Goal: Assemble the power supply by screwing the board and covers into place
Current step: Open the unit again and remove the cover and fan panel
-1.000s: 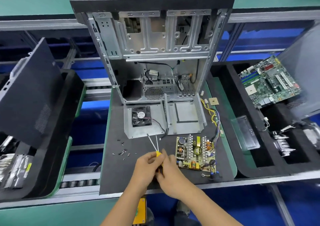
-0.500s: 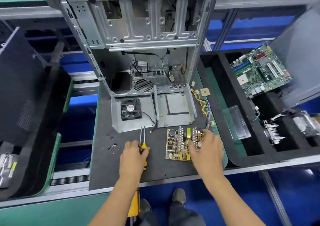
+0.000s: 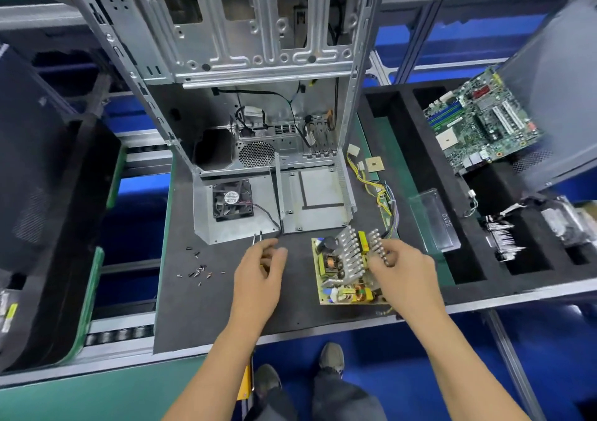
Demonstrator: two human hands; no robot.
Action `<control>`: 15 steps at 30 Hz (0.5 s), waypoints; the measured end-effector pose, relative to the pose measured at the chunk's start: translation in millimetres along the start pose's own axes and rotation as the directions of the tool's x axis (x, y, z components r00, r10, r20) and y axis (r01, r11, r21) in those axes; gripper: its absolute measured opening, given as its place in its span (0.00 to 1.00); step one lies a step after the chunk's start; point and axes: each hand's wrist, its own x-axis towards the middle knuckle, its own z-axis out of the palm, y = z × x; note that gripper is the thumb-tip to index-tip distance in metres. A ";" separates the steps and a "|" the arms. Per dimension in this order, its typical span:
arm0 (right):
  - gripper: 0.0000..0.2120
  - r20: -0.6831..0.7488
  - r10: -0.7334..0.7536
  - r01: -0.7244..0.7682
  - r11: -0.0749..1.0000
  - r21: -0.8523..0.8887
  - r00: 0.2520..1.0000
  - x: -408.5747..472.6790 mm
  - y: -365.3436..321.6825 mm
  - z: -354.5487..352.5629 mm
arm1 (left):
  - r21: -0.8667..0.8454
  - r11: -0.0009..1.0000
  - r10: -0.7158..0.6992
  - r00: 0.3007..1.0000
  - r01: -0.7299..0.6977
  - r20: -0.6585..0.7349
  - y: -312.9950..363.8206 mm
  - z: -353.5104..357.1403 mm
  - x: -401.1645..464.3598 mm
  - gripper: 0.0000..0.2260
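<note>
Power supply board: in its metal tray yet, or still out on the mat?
Out. The board lies on the black mat, in front of the bare tray, with the right hand gripping its right side.

- Power supply board: yellow-green base, silver finned heat sinks, copper-orange coils, a black capacitor, a yellow block.
- Work mat: dark grey, edged in green.
- Cover with fan: plain silver metal; the fan black with a white round label.
- Second cover: silver, marked with a black L-shaped strip.
- Wire bundle: mostly yellow, some black.
- Motherboard: green, with blue slots and a red part.
- Foam tray: black.
- Computer case: bare grey steel with a perforated round-hole grille.
- Screws: dark, scattered.
</note>
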 end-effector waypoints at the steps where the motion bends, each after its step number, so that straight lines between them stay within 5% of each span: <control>1: 0.13 -0.035 -0.010 0.011 1.000 0.027 0.999 0.8 3.0 -9.5 | -0.070 0.998 -0.011 1.000 0.011 0.000 5.9 1.6 1.0 0.04; 8: 0.12 -0.226 -0.344 0.338 0.939 -0.069 0.911 32.3 -10.5 -59.8 | -0.197 0.977 -0.110 0.981 0.078 -0.157 30.5 2.1 30.0 0.08; 11: 0.14 -0.198 -0.390 0.379 0.921 -0.092 0.899 52.1 -23.7 -60.2 | 0.052 0.998 -0.024 0.991 0.031 -0.134 46.7 9.5 57.2 0.18; 15: 0.15 -0.209 -0.423 0.417 0.906 -0.076 0.882 67.3 -31.5 -56.1 | 0.304 0.952 0.023 0.989 0.024 -0.148 59.4 18.1 77.3 0.14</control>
